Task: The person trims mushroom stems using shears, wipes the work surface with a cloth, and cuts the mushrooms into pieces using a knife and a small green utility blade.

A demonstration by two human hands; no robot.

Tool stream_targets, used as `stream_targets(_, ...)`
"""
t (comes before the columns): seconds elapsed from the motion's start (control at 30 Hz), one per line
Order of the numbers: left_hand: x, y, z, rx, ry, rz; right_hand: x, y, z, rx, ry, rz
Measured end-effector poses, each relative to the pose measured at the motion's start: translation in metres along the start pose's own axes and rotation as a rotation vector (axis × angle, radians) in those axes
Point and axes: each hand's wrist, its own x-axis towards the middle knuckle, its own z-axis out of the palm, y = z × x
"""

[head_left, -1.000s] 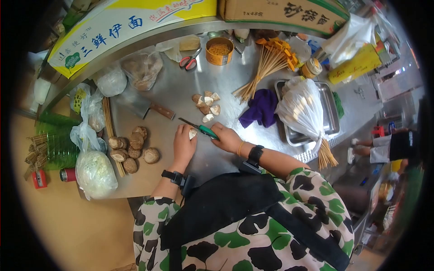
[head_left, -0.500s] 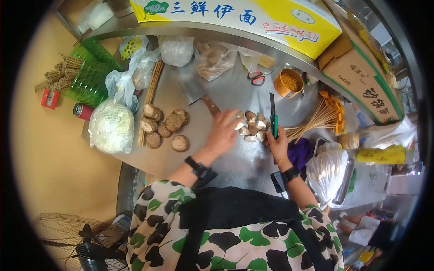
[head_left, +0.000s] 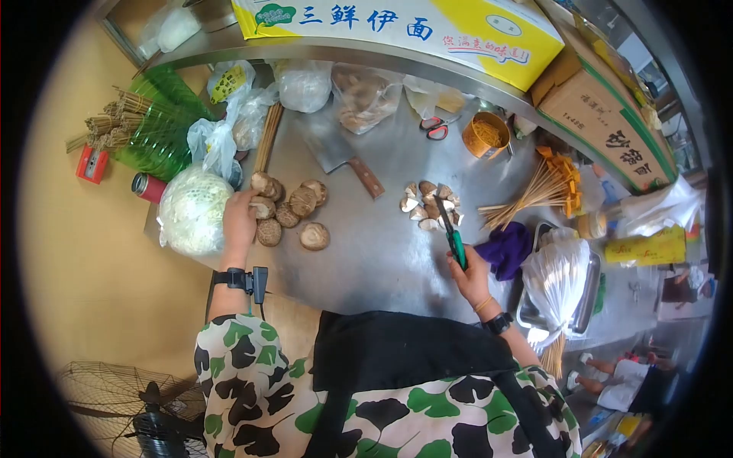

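My left hand (head_left: pixel 240 219) reaches to the left of a group of whole brown mushrooms (head_left: pixel 294 210) on the steel table (head_left: pixel 374 259), its fingers on the nearest mushroom (head_left: pixel 263 206). My right hand (head_left: pixel 472 276) grips a knife with a green handle (head_left: pixel 453 240), blade pointing away toward a pile of cut mushroom pieces (head_left: pixel 428 204). The blade tip lies just beside that pile.
A cleaver (head_left: pixel 343 156) lies at the table's middle back. Bagged food (head_left: pixel 192 210), skewer bundles (head_left: pixel 534 195), red scissors (head_left: pixel 434 127), an orange tub (head_left: pixel 486 135), a purple cloth (head_left: pixel 506 250) and a tray with a plastic bag (head_left: pixel 557 282) ring the work area. Boxes sit on the shelf above.
My left hand has left the cut pieces and swung left to the whole mushrooms. My right hand with the knife has drawn back slightly toward me.
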Motion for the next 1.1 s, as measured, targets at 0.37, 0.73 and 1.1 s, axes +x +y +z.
stream_targets(0.37,-0.082,0.138,0.094,-1.15,-0.406,-0.52,-0.037,-0.031,0.018,-0.196,-0.271,-0.011)
stream_targets(0.73,-0.091,0.164,0.171,-0.674,-0.311,-0.233,-0.041,-0.03,0.047,-0.486,-0.345,-0.011)
stream_targets(1.1,-0.091,0.17,0.165,-0.771,-0.345,-0.31,-0.034,-0.02,0.067,-0.522,-0.354,0.015)
